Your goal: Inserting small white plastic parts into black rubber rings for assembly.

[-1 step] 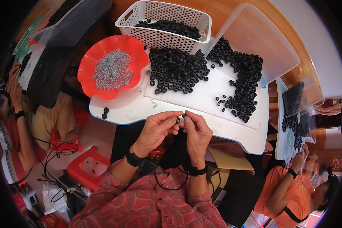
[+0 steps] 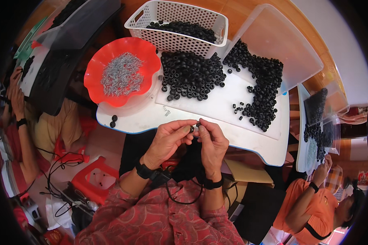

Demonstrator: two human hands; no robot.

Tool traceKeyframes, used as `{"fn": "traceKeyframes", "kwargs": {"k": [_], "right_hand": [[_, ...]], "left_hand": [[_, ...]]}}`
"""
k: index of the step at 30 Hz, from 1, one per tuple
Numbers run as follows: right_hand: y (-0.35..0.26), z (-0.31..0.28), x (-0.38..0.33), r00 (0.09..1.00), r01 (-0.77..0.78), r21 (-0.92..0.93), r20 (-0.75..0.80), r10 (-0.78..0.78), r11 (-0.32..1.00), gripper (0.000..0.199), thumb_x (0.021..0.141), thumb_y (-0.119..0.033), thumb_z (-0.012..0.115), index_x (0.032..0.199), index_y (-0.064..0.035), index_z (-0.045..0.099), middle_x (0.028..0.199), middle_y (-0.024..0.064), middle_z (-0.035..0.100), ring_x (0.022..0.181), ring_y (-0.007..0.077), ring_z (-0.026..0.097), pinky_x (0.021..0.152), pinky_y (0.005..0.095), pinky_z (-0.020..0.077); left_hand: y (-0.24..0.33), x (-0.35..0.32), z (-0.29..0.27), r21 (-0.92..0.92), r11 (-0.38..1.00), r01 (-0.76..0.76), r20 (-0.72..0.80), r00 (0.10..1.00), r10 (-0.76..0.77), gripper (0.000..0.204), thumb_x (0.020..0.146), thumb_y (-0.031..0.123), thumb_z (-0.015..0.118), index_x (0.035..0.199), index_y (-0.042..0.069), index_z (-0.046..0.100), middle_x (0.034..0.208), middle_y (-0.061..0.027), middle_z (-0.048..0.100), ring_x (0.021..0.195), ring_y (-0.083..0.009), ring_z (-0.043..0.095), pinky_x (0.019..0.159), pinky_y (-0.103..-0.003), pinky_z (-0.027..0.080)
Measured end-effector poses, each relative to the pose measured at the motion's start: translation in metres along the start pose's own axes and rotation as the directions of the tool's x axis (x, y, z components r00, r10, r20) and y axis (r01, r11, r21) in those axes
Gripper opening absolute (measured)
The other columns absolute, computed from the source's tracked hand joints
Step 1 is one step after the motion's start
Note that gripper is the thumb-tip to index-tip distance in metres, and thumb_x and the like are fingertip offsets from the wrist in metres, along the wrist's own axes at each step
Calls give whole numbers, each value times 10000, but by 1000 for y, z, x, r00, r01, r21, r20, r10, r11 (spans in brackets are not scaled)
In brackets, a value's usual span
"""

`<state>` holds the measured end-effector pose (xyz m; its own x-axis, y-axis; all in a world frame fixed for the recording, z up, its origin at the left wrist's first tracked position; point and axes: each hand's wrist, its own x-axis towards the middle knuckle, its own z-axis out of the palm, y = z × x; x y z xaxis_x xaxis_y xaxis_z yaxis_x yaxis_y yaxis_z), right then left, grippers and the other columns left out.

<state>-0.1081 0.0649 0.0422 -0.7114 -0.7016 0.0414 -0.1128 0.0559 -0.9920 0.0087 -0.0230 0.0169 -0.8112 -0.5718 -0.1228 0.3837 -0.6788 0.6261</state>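
Observation:
My left hand (image 2: 171, 139) pinches a small black ring-shaped part (image 2: 191, 129) between thumb and fingers, just beyond the table's near edge. Beside it, fingertips almost touching, my right hand (image 2: 212, 143) is closed on a small dark piece (image 2: 198, 125), mostly covered by the fingers. Ahead of both lies a heap of black ring-shaped parts (image 2: 192, 73) on a white board (image 2: 233, 92). To its right is a second heap of smaller black parts (image 2: 262, 94), spilling from a clear plastic bin (image 2: 282, 45) tipped on its side.
A red wavy-rimmed bowl (image 2: 95, 83) holds many tiny grey pieces. Behind the heaps stands a white perforated basket (image 2: 176, 43) with more black parts. Two black rings (image 2: 113, 121) lie at the table's left edge. A red stool (image 2: 96, 179) is lower left; people sit on both sides.

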Motion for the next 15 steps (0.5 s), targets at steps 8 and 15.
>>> {"fn": "traceKeyframes", "kwargs": {"k": [8,15], "right_hand": [[-2,2,-4,999,40,54,32,-42,998,191,923,12,613,1101,8,681,959,44,645,792,90,627,664,215,493],[-6,3,-5,995,82,69,54,-86,994,210,914,22,627,1115,8,683,974,55,628,800,102,608,686,219,490]], "left_hand": [[-1,-2,-4,19,1000,-15,6,1000,15,301,995,96,544,1256,-46,591,1001,-84,646,851,-117,600,758,-247,520],[-2,-1,-9,-74,997,16,34,999,-13,296,992,99,550,1246,-46,595,951,-84,634,842,-130,596,748,-255,520]]}}
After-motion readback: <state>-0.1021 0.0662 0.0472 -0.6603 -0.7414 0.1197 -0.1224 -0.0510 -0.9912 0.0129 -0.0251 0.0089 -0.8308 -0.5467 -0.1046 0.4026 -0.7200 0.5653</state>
